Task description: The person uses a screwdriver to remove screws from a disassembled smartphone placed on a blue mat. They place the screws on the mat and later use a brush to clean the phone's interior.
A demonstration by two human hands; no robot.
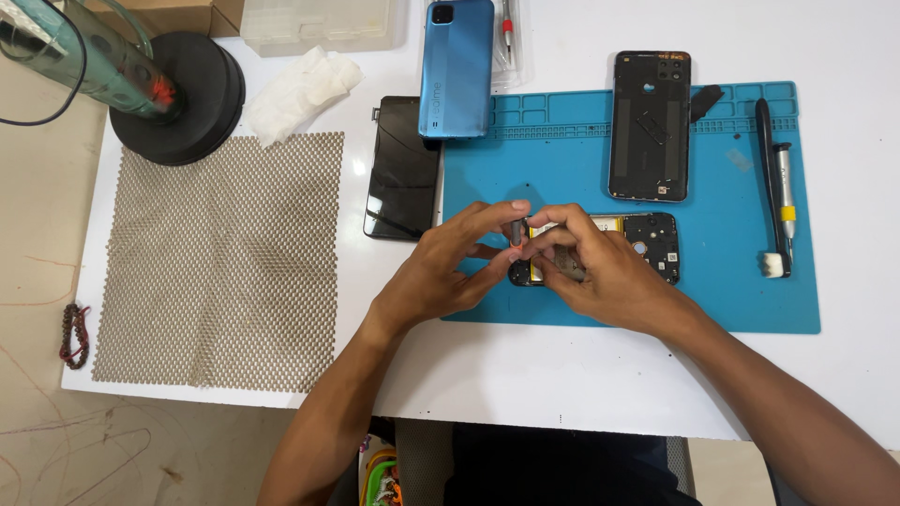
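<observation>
Fingers of both hands are pressed together over an opened phone [647,245] lying on a blue work mat [581,169]. The left hand [441,272] is curled, thumb and forefinger pinching at the phone's left end; the right hand [600,267] is closed over its middle, fingertips meeting those of the left. What exactly is pinched between them cannot be made out. Just beyond the left hand a dark phone screen [403,167] is laid, with a blue phone back [457,67] above it. Beyond the right hand a black inner frame [650,125] is placed, and well to its right a screwdriver [784,192]. Far left of the left hand a grey mesh pad [216,262] is spread.
</observation>
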